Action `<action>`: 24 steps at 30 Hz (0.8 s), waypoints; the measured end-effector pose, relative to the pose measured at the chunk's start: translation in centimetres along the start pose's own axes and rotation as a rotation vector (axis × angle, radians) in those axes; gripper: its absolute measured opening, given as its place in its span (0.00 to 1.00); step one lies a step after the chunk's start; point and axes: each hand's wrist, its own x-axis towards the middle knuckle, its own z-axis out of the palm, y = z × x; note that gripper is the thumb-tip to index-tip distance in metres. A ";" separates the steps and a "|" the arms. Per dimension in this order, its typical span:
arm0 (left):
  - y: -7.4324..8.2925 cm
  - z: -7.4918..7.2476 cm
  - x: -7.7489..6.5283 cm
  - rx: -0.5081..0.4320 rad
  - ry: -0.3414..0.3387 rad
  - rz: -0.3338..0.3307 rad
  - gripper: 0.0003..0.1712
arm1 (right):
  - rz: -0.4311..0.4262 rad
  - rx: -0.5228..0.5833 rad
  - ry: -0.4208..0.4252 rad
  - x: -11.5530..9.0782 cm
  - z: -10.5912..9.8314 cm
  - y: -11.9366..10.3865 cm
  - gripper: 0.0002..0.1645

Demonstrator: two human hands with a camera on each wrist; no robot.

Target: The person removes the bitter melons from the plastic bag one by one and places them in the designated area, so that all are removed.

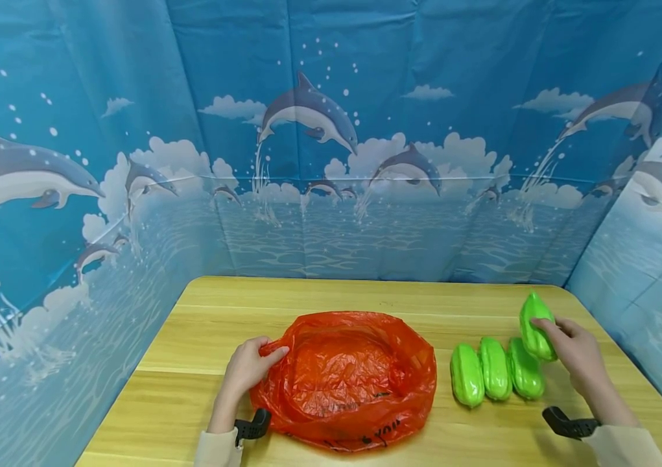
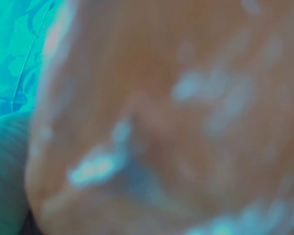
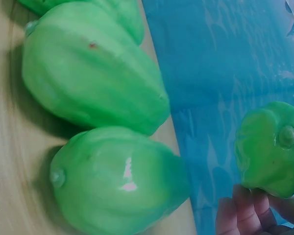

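A red plastic bag (image 1: 366, 431) with black lettering lies spread on the table, its mouth opened wide and facing up. My left hand (image 1: 247, 366) pinches the bag's rim at its left side, thumb over the edge. In the left wrist view, the blurred bag film (image 2: 186, 122) fills most of the picture. At the right, my right hand (image 1: 580, 353) holds a glossy, ridged green papaya (image 1: 533, 324) upright above the table. Its stem nub faces the camera in the right wrist view, with fingers (image 3: 245, 213) under it. Three similar papayas (image 1: 495, 370) lie side by side left of that hand.
The light wooden table (image 1: 202, 337) reaches to a blue curtain (image 1: 319, 227) printed with dolphins at the back and sides. Each wrist wears a black strap mount (image 1: 570, 425). Bare wood shows between the bag and the row of papayas.
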 end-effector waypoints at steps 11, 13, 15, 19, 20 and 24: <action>0.0 0.0 0.0 -0.003 -0.002 0.000 0.22 | 0.041 -0.075 0.056 0.2 -0.2 1.7 0.50; 0.0 0.0 0.0 -0.003 -0.002 0.000 0.22 | 0.054 -0.072 0.059 0.3 -0.2 1.9 0.50; 0.0 0.0 0.0 -0.004 -0.001 -0.002 0.22 | 0.061 -0.077 0.065 0.3 -0.1 2.1 0.50; -0.1 0.0 -0.1 0.000 -0.002 -0.008 0.22 | 0.080 -0.070 0.069 0.3 -0.1 2.4 0.49; -0.1 0.0 -0.1 0.000 -0.002 -0.008 0.22 | 0.086 -0.067 0.069 0.3 -0.1 2.4 0.49; -0.1 0.0 0.0 0.001 -0.003 -0.008 0.23 | 0.113 -0.065 0.062 0.4 -0.2 2.7 0.50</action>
